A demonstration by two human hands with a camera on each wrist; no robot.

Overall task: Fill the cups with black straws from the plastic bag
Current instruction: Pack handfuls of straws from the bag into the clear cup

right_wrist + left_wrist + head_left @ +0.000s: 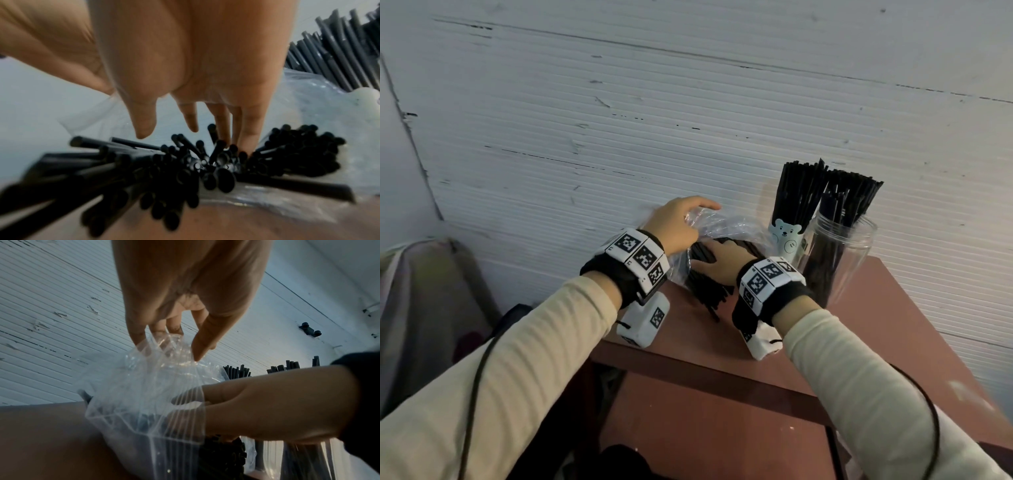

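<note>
A clear plastic bag (pixel 726 222) (pixel 144 394) lies on the brown table (pixel 859 342), with loose black straws (pixel 709 291) (pixel 195 167) spilling from its mouth. My left hand (pixel 681 222) (pixel 174 345) pinches the bag's upper film and lifts it. My right hand (pixel 719 260) (pixel 185 134) reaches inside the bag, fingers straight and touching the straw ends, thumb spread apart. To the right stand a pale bear cup (pixel 786 238) and a clear jar (pixel 839 253), both holding upright black straws.
A ribbed white wall (pixel 688 102) rises directly behind the bag and cups. The table's front edge runs below my wrists, and a dark gap opens beneath it. A grey covered object (pixel 421 291) sits on the left.
</note>
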